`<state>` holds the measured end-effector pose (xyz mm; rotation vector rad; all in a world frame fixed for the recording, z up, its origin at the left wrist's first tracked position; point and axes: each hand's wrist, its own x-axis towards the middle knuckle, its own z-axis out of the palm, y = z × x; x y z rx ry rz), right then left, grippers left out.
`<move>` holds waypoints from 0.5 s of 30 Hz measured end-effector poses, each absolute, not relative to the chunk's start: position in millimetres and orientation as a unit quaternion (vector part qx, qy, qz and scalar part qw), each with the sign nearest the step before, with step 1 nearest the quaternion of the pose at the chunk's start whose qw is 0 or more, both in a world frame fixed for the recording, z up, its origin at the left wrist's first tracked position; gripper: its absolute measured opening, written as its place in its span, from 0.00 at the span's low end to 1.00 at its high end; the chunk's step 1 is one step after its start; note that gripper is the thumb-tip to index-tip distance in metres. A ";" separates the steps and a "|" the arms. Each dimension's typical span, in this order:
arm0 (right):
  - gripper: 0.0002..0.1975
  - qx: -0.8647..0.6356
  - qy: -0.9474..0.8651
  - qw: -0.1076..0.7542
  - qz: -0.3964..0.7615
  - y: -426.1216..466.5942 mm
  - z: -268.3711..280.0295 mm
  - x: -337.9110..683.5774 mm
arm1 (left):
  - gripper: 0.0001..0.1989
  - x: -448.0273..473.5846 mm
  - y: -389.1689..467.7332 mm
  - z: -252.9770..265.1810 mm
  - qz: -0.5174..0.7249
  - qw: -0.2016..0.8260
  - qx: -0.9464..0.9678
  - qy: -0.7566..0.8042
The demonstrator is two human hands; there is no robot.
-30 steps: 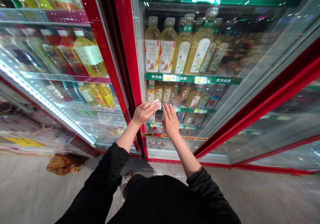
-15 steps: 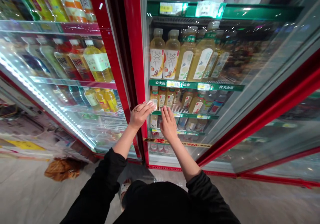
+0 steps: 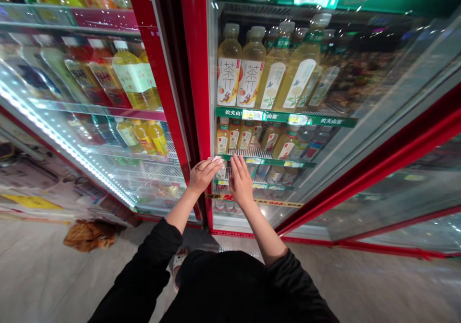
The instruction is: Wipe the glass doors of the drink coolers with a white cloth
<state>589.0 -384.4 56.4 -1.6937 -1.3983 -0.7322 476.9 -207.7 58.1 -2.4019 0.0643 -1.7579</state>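
A drinks fridge with a glass door (image 3: 281, 217) stands in front of me. My left hand (image 3: 204, 174) is at the door's red frame (image 3: 198, 73), its fingers pressed over a crumpled white tissue (image 3: 219, 162) at the fingertips; most of the tissue is covered by the hand. Just to its right, my right hand (image 3: 240, 179) lies against the glass, fingers straight and holding nothing. Behind the glass, above both hands, small tea bottles (image 3: 246, 135) stand on a shelf with a green edge strip (image 3: 270, 161).
Larger tea bottles (image 3: 252, 68) fill the shelf above. On the left is another fridge with bottles (image 3: 131, 73) and a lit edge (image 3: 68, 143). A brown crumpled object (image 3: 88, 235) lies on the grey floor (image 3: 32, 265). A red-framed glass panel (image 3: 382, 188) slants along the right.
Both hands have shifted slightly lower against the fridge shelves, the left still with the white tissue. The view has tilted down and moved a little closer.
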 end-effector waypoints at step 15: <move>0.20 -0.650 -0.471 0.550 -0.230 -337.7 70.3 546.4 | 0.11 472.7 -230.1 50.4 -0.595 -0.093 -0.778 -0.179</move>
